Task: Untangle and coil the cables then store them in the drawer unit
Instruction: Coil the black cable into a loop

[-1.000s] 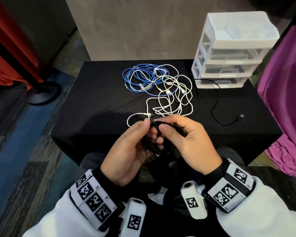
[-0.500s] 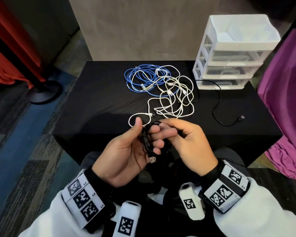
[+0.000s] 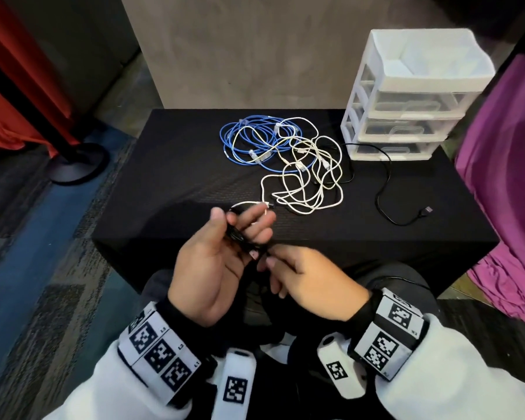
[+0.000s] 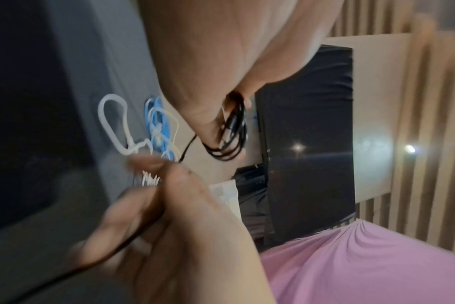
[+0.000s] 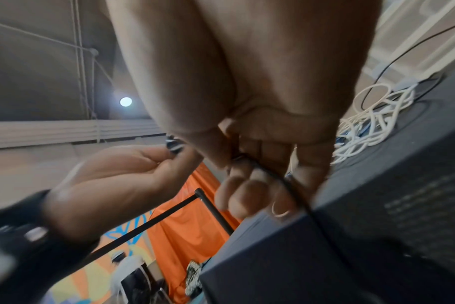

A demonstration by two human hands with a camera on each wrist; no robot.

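Observation:
My left hand [image 3: 240, 227] grips a small coil of black cable [image 3: 236, 232] just above the table's near edge; the loops [image 4: 231, 131] wrap round its fingers. My right hand [image 3: 267, 259] sits lower and closer to me, pinching the loose end of the same black cable [image 5: 273, 174]. On the black table [image 3: 170, 183] lies a tangle of white cables [image 3: 311, 174] overlapping a blue cable [image 3: 246, 140]. Another black cable [image 3: 385, 180] with a USB plug [image 3: 428, 210] runs toward the white drawer unit [image 3: 406, 95] at the back right; its drawers look closed.
A purple cloth [image 3: 509, 177] hangs right of the table. A red curtain and a black stand base [image 3: 76, 165] are on the floor at the left. A grey wall panel [image 3: 255, 50] stands behind the table.
My right hand has come off the coil and dropped toward me with the cable's loose end. My left hand keeps the coil and has lifted slightly forward.

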